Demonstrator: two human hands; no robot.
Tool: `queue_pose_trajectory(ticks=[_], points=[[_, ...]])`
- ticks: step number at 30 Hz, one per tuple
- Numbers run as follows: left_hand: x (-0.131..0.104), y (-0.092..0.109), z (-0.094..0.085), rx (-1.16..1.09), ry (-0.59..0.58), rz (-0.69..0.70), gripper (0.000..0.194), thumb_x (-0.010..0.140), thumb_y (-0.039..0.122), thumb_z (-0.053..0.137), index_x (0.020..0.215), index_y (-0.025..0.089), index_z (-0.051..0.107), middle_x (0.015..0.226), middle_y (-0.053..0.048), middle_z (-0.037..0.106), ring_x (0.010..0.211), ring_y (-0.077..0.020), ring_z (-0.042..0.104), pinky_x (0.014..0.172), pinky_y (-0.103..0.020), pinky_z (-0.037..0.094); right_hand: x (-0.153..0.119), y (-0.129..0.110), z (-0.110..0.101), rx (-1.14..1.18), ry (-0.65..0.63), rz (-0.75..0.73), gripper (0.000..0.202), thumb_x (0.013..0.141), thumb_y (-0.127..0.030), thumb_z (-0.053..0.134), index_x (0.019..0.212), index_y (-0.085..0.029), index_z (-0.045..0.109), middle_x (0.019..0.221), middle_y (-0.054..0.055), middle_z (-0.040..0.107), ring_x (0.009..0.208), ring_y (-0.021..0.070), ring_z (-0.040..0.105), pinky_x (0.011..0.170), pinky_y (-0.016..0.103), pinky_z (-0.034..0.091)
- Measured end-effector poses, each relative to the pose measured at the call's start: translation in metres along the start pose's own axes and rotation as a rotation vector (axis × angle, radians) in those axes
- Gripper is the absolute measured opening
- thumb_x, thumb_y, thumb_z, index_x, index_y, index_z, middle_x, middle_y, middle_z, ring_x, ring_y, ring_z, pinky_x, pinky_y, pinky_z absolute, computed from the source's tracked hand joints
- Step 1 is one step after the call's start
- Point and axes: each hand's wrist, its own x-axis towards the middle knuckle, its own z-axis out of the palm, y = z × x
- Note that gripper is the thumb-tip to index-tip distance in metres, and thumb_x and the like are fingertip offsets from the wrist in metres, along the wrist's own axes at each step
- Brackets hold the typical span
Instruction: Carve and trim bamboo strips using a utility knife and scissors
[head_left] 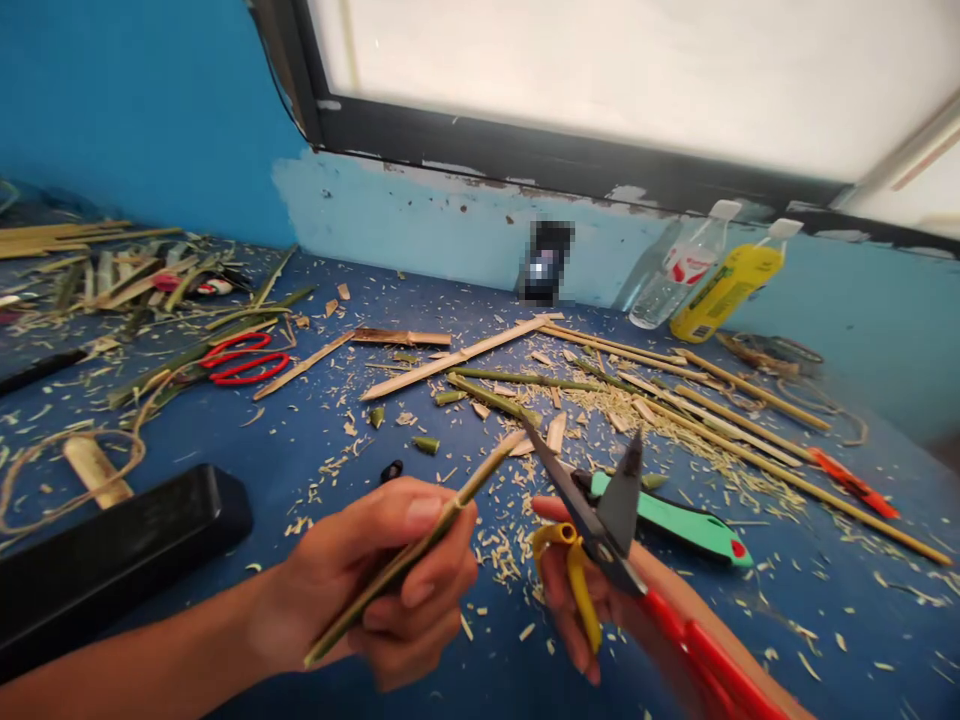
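My left hand [397, 580] is closed around a thin green bamboo strip [420, 550], which slants up to the right, its pale whittled end above my fingers. To its right, my right hand [577, 600] holds scissors [607, 520] with dark blades spread apart and pointing up. A red handle runs down along the forearm, and a yellow curved handle part lies at the fingers. The scissors partly hide this hand. Right behind it lies a green and black utility knife [675, 518]. The blades are close to the strip's pale tip, apparently without gripping it.
Shavings cover the blue table [300, 620]. Bamboo sticks [735, 440] and an orange-handled cutter [855, 483] lie right. Red-handled scissors [247, 358] and a black case [127, 560] are left. A clear bottle [679, 270] and a yellow bottle [727, 285] stand by the wall.
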Motion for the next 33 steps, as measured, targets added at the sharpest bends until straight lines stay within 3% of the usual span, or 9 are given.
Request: queue_pose_trajectory(ticks=[4, 7, 10, 14, 17, 24, 33], points=[[0.003, -0.004, 0.0, 0.093, 0.08, 0.057, 0.043, 0.095, 0.052, 0.063, 0.068, 0.02, 0.052, 0.051, 0.01, 0.029, 0.037, -0.0057, 0.021, 0.038, -0.02, 0.019, -0.017, -0.023, 0.003, -0.145, 0.032, -0.003, 0.043, 0.1, -0.048, 0.059, 0.133, -0.02, 0.057, 0.115, 0.007, 0.067, 0.089, 0.0189, 0.069, 0.076, 0.038, 0.06], [0.005, -0.007, -0.002, 0.169, 0.112, 0.069, 0.041, 0.096, 0.052, 0.065, 0.073, 0.019, 0.057, 0.051, 0.011, 0.032, 0.038, -0.005, 0.023, 0.038, -0.017, 0.021, -0.02, -0.032, 0.009, -0.217, 0.058, -0.018, 0.035, 0.099, -0.039, 0.062, 0.129, -0.02, 0.06, 0.129, 0.009, 0.063, 0.105, 0.0229, 0.066, 0.088, 0.044, 0.058], [0.005, -0.008, -0.002, 0.272, 0.146, 0.072, 0.039, 0.097, 0.052, 0.065, 0.077, 0.018, 0.062, 0.051, 0.011, 0.036, 0.039, -0.0047, 0.027, 0.038, -0.014, 0.026, -0.019, -0.034, 0.015, -0.276, 0.081, -0.034, 0.05, 0.097, -0.044, 0.065, 0.14, -0.023, 0.053, 0.143, 0.012, 0.055, 0.12, 0.0288, 0.061, 0.097, 0.052, 0.054], [0.003, -0.009, -0.001, 0.414, 0.221, 0.1, 0.039, 0.097, 0.053, 0.065, 0.078, 0.018, 0.066, 0.051, 0.009, 0.042, 0.041, -0.0053, 0.036, 0.041, -0.013, 0.03, -0.021, -0.037, 0.015, -0.339, 0.056, -0.042, 0.094, 0.075, -0.063, 0.08, 0.153, -0.031, 0.039, 0.158, 0.012, 0.042, 0.14, 0.0413, 0.045, 0.111, 0.06, 0.041], [0.002, -0.006, 0.002, 0.492, 0.246, 0.096, 0.039, 0.096, 0.053, 0.066, 0.077, 0.018, 0.068, 0.048, 0.008, 0.045, 0.04, -0.0055, 0.037, 0.04, -0.014, 0.03, -0.021, -0.043, 0.012, -0.367, 0.006, -0.045, 0.108, 0.065, -0.069, 0.082, 0.155, -0.03, 0.038, 0.16, 0.013, 0.041, 0.142, 0.0453, 0.042, 0.114, 0.063, 0.035], [-0.003, 0.006, 0.015, 0.76, 0.368, 0.001, 0.04, 0.095, 0.055, 0.062, 0.081, 0.019, 0.071, 0.049, 0.008, 0.045, 0.042, -0.0078, 0.04, 0.04, -0.016, 0.028, -0.014, -0.055, 0.012, -0.377, -0.065, -0.065, 0.112, 0.064, -0.073, 0.081, 0.157, -0.032, 0.033, 0.156, 0.009, 0.047, 0.141, 0.0426, 0.044, 0.115, 0.062, 0.034], [-0.003, 0.014, 0.026, 0.773, 0.371, -0.026, 0.018, 0.093, 0.038, 0.068, 0.087, 0.023, 0.077, 0.053, 0.008, 0.042, 0.045, -0.0079, 0.036, 0.04, -0.014, 0.028, -0.013, -0.078, 0.02, -0.327, -0.063, -0.013, 0.099, 0.066, -0.074, 0.079, 0.151, -0.037, 0.044, 0.144, 0.004, 0.058, 0.141, 0.0433, 0.044, 0.116, 0.066, 0.031]])
